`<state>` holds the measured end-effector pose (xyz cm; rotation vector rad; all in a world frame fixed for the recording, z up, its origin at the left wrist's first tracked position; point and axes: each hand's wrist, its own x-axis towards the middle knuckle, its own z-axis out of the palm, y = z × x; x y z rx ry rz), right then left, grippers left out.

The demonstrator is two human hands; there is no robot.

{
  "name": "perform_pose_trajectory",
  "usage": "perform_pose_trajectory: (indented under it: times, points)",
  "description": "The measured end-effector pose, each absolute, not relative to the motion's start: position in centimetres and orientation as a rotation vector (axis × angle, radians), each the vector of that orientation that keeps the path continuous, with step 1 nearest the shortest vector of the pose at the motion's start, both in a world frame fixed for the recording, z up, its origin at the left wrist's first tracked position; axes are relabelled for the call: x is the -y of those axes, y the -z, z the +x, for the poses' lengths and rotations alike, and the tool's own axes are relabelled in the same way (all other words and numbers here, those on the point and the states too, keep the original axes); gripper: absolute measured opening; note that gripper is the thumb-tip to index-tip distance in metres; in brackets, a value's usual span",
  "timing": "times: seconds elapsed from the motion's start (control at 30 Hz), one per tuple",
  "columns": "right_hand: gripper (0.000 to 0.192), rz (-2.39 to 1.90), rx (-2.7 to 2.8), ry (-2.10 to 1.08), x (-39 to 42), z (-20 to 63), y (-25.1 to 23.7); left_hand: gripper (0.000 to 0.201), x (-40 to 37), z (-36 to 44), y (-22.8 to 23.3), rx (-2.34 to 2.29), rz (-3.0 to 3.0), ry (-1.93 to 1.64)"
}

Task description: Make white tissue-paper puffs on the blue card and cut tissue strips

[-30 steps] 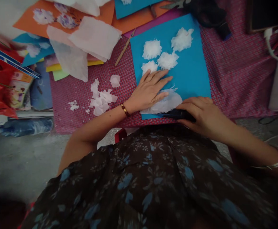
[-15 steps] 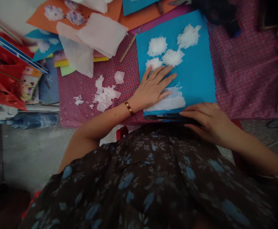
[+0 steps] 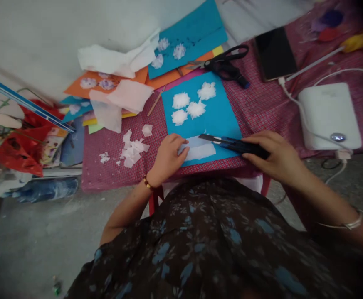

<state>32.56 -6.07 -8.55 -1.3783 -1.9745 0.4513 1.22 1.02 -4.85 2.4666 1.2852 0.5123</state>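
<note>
A blue sheet (image 3: 223,118) lies on the table with several white tissue puffs (image 3: 196,109) on its upper part. Along its near edge is a folded strip of thin white tissue paper (image 3: 201,151). My left hand (image 3: 170,155) is at the strip's left end, fingers curled, thumb and forefinger at the paper. In my right hand (image 3: 271,155) is a black utility knife (image 3: 231,144), its tip pointing left over the strip's upper edge. The knife's rear end is partly hidden by my fingers.
White tissue scraps (image 3: 133,151) lie left on the checked tablecloth (image 3: 106,174). Black scissors (image 3: 228,64), a phone (image 3: 275,54) and a white power bank (image 3: 329,116) with a cable are at the right. Coloured paper (image 3: 189,39) and a wooden stick (image 3: 156,101) lie behind.
My left hand has drawn back from the puffs to the strip's left end, its fingers curling. The utility knife has risen from the near table edge onto the tissue strip. The view has shifted.
</note>
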Motion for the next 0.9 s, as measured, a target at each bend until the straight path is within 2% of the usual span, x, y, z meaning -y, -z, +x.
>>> perform_pose_trajectory:
  times: [0.13,0.33,0.4,0.5,0.57,0.7,0.9]
  points:
    - [0.035,-1.390,2.097,-0.410,4.7,32.3,9.2,0.017,0.4,2.5,5.0,-1.276,2.560,-0.321]
    - [0.034,-1.413,2.129,-0.412,4.3,32.3,9.2,0.042,0.9,4.2,5.2,-1.301,2.558,-0.272]
    - [0.034,-1.406,2.136,-0.414,4.4,32.3,9.1,0.035,0.5,4.6,5.3,-1.367,2.534,-0.232]
    - [0.033,-1.398,2.133,-0.406,4.4,32.3,9.2,0.008,-0.4,4.6,5.4,-1.360,2.445,-0.155]
    - [0.033,-1.398,2.125,-0.401,4.3,32.3,9.3,0.012,-1.0,4.1,5.2,-1.293,2.355,-0.207]
    - [0.032,-1.392,2.116,-0.408,4.2,32.3,9.4,0.011,-2.1,0.9,3.0,-1.206,1.983,-0.535]
    - [0.031,-1.398,2.031,-0.379,4.6,32.4,9.2,0.015,-3.5,-6.1,0.4,-1.458,1.607,-0.817]
